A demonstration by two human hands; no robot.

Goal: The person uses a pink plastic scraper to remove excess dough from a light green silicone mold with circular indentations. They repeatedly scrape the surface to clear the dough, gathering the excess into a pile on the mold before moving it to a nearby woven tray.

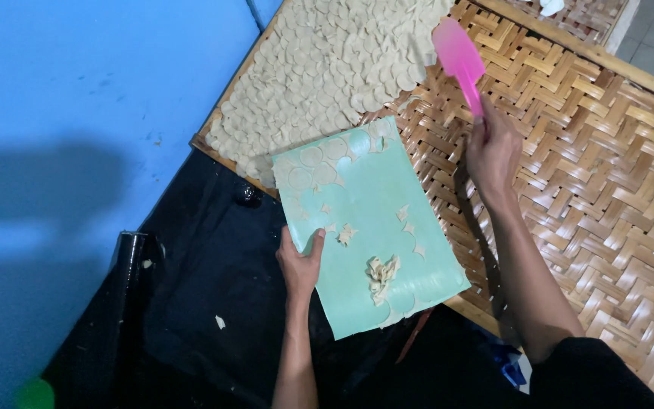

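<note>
the left hand (299, 263) grips the near left edge of a mint-green sheet (387, 250), thumb on top and fingers curled beneath, out of sight. the sheet lies tilted, its far end resting on the woven bamboo tray (569, 151) and its near end projecting over the tray's wooden rim above a black cloth (206, 303). the right hand (492, 150) is closed around the handle of a pink spatula (459, 60), whose flat blade points away from the person and hangs over the edge of a dense layer of pale dough discs (327, 68) that covers the far left part of the tray. a few thin discs (319, 163) remain stuck at the far end of the sheet, with a small wad of dough scraps (381, 274) near its middle and smaller trimmings scattered about. judged by its slight bend and how it is held at one edge, the sheet appears light and flexible, probably a smooth plastic or silicone mat; an edge pinch suffices, though support underneath would limit sagging. the discs look very thin, soft and easily torn or folded, and likely tacky against the mat, so lifting them from below with the blade seems safer than pinching with fingertips. the spatula looks light and fairly stiff, best held along its handle as shown. the floor at left is blue (77, 113).
</note>
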